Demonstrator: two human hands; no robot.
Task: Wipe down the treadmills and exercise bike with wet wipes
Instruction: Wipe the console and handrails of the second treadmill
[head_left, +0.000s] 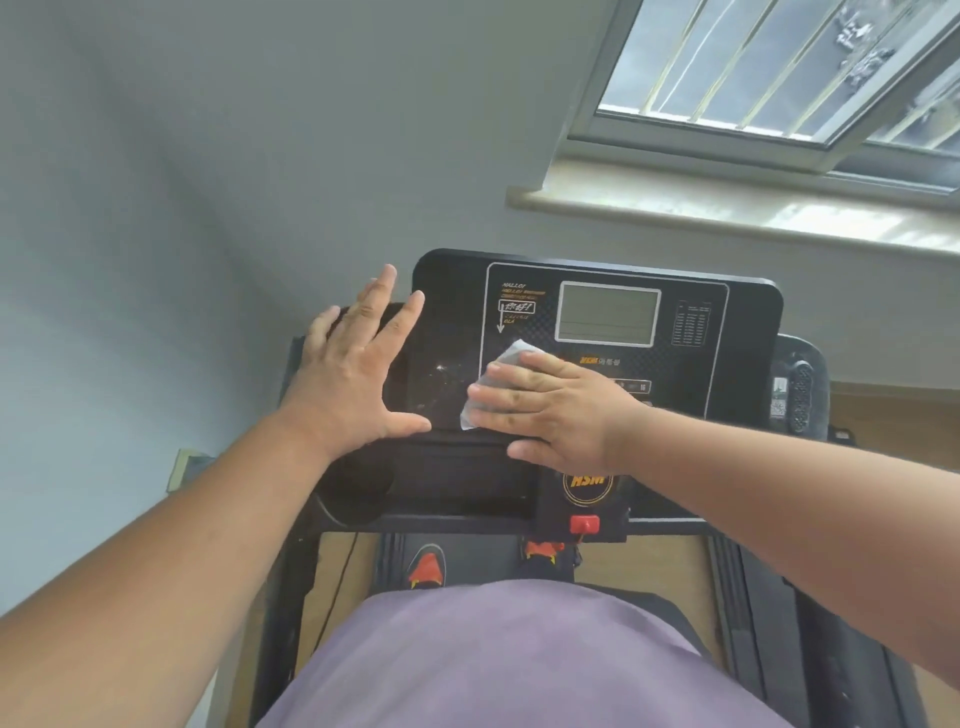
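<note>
A black treadmill console (722, 332) with a grey screen (608, 314) faces me at the middle of the view. My right hand (550, 410) lies flat on its lower left part and presses a white wet wipe (501, 366) against the panel with straight fingers. The wipe sticks out past my fingertips. My left hand (353, 374) is spread open with straight fingers over the console's left edge; whether it touches the surface is unclear.
Below the console sit a round cup holder (353, 488), an orange HSM logo and a red safety key (584, 524). The treadmill belt and my orange shoes (427, 569) show underneath. A grey wall stands behind, and a window sill (727, 208) at upper right.
</note>
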